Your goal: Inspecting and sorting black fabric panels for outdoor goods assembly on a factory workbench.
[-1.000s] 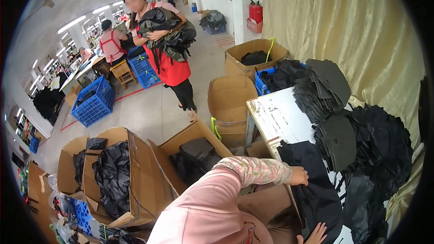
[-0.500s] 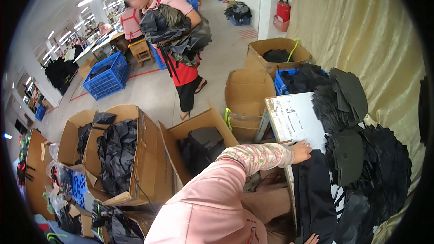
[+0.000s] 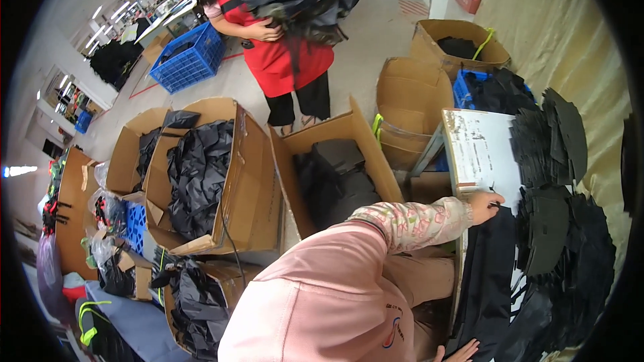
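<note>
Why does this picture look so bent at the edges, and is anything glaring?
In the head view, the fisheye lens leaves black corners and tilts the far pillar near the rim; a light at the left edge flares; the white tabletop looks bright, while the black cloth shows little detail.

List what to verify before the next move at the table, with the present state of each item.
1. Left hand at the upper end of the black cloth: ok.
2. Left hand's grip on the cloth firm: cannot tell.
3. Right hand fully in view: not ok, the picture's lower edge cuts it off.
4. Left hand apart from the stacked dark pieces: ok.
5. Co-worker away from the white table: ok, standing beyond the open carton.
</note>
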The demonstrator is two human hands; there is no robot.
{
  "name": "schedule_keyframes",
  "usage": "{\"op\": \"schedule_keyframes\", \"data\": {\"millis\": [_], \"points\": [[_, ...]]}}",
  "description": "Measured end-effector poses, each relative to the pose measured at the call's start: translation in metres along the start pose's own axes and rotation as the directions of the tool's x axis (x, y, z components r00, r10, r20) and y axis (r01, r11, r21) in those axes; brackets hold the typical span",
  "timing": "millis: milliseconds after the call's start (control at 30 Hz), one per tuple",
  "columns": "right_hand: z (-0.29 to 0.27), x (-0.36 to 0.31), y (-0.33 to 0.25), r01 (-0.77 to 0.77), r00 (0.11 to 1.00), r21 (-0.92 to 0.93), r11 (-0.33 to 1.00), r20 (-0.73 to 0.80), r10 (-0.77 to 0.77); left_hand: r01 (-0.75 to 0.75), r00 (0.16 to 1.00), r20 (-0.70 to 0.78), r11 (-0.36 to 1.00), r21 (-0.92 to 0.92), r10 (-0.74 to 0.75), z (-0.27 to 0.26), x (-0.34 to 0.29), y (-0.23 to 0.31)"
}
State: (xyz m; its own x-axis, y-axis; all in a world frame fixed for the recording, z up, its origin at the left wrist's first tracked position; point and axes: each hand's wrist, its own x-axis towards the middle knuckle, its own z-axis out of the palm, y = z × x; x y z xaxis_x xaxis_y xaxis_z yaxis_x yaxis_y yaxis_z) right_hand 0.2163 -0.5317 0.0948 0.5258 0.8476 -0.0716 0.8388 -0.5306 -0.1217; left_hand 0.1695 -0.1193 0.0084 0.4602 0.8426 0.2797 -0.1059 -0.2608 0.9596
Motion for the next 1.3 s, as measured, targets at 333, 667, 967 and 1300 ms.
{"op": "schedule_keyframes", "data": {"millis": [333, 667, 967, 1300], "points": [[-0.002, -0.001, -0.005, -0.033, 0.999, 0.004, 0.999, 0.000, 0.033, 0.119, 0.975, -0.155, 0.965, -0.232, -0.157, -0.020, 0.001, 0.011], [-0.001, 0.000, -0.005, 0.001, 1.000, 0.017, 1.000, -0.008, -0.001, 0.173, 0.971, -0.099, 0.930, -0.326, -0.215, -0.020, -0.007, 0.023], [0.006, 0.001, 0.002, 0.011, 1.000, -0.012, 1.000, -0.023, -0.012, 0.090, 0.979, -0.140, 0.935, -0.343, -0.146, -0.021, -0.017, 0.019], [0.014, -0.001, 0.007, 0.012, 0.997, -0.040, 0.999, -0.075, -0.015, -0.010, 0.993, -0.112, 0.923, -0.384, -0.036, 0.005, -0.020, 0.020]]}}
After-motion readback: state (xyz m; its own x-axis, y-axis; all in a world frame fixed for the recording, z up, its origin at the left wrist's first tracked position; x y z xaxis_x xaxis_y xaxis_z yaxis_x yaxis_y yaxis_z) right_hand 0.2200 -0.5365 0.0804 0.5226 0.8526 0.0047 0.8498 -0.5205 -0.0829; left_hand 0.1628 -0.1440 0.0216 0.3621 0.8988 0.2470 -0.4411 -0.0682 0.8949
